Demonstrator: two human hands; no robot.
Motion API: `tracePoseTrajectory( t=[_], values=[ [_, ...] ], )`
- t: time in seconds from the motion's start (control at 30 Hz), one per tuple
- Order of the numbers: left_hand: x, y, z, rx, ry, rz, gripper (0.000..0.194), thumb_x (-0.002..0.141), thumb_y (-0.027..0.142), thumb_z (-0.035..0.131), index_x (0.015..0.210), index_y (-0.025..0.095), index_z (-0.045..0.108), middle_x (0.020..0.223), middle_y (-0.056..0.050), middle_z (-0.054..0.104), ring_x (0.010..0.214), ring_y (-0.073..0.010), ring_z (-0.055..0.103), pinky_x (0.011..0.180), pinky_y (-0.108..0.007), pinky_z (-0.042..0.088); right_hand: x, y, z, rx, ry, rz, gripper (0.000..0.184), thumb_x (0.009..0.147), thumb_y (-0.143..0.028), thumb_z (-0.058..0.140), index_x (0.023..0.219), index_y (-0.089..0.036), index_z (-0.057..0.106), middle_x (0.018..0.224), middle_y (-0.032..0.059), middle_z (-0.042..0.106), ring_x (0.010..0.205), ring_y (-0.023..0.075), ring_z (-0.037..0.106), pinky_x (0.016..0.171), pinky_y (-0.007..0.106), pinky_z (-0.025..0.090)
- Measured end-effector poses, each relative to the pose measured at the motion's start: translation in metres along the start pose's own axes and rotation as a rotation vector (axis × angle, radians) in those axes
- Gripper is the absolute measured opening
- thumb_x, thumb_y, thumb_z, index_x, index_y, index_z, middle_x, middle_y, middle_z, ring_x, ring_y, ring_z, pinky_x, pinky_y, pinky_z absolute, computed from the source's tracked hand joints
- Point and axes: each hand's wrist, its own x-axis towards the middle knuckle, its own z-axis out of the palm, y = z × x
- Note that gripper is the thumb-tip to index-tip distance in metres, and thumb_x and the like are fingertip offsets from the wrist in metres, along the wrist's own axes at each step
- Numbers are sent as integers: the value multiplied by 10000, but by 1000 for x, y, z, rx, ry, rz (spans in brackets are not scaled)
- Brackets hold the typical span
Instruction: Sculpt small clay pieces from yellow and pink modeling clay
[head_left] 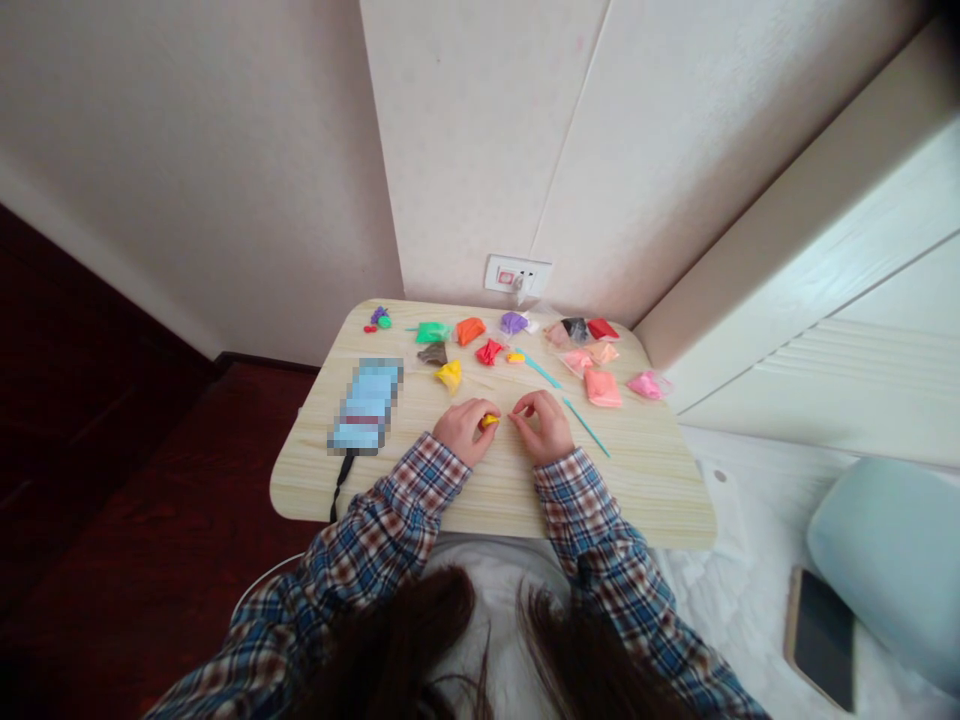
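Note:
My left hand point(459, 430) is closed around a small piece of yellow clay point(490, 420), held just over the table. A short gap away, my right hand point(549, 430) has thumb and index finger pinched together; what lies between the fingertips, if anything, is too small to make out. Beyond my left hand is a bag of yellow clay point(449, 375). A small yellow-orange clay piece point(515, 357) lies further back, beside a blue modelling tool point(541, 370). Another blue tool point(587, 428) rests right of my right hand.
Bagged clay lies along the table's back: green point(433, 332), orange point(470, 331), red point(489, 352), purple point(514, 322) and pink point(602, 388). Small clay shapes point(383, 321) sit at the back left. A phone point(366, 405) with a cable lies left on the table point(495, 500).

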Motion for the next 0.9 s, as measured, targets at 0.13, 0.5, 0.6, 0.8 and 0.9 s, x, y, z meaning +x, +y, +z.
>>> tracePoseTrajectory(
  t=[0.13, 0.5, 0.6, 0.8, 0.9],
  values=[
    [0, 0, 1, -11, -12, 10, 204, 884, 309, 493, 916, 121, 566, 846, -34, 590, 753, -136, 576, 707, -319, 496, 0, -1, 0, 21, 1, -25, 307, 909, -421, 481, 788, -145, 535, 762, 5, 518, 693, 136, 513, 666, 304, 446],
    [-1, 1, 1, -31, -42, 34, 207, 883, 304, 496, 950, 119, 561, 875, -41, 592, 772, -142, 581, 709, -323, 500, 3, -9, -3, 86, -44, -88, 304, 924, -409, 464, 799, -142, 540, 745, 1, 524, 655, 121, 515, 623, 278, 456],
    [-1, 0, 2, -28, -40, 32, 208, 882, 303, 499, 954, 118, 561, 883, -43, 592, 786, -146, 583, 718, -330, 500, 2, -7, -2, 57, -69, -63, 307, 924, -408, 466, 788, -142, 539, 729, -3, 524, 640, 116, 516, 616, 273, 459],
    [0, -1, 1, -21, -26, 29, 204, 883, 302, 497, 947, 122, 566, 888, -44, 596, 788, -145, 583, 732, -335, 497, 6, 0, 4, -88, -94, 41, 271, 915, -375, 497, 790, -139, 544, 726, -8, 528, 656, 123, 525, 651, 293, 460],
    [0, -1, 0, -15, -16, 21, 204, 883, 303, 497, 947, 122, 567, 891, -45, 597, 795, -148, 584, 738, -339, 496, 9, 0, 6, -160, -117, 61, 246, 905, -360, 515, 798, -143, 558, 764, 2, 542, 727, 143, 536, 715, 329, 453]
  ],
)
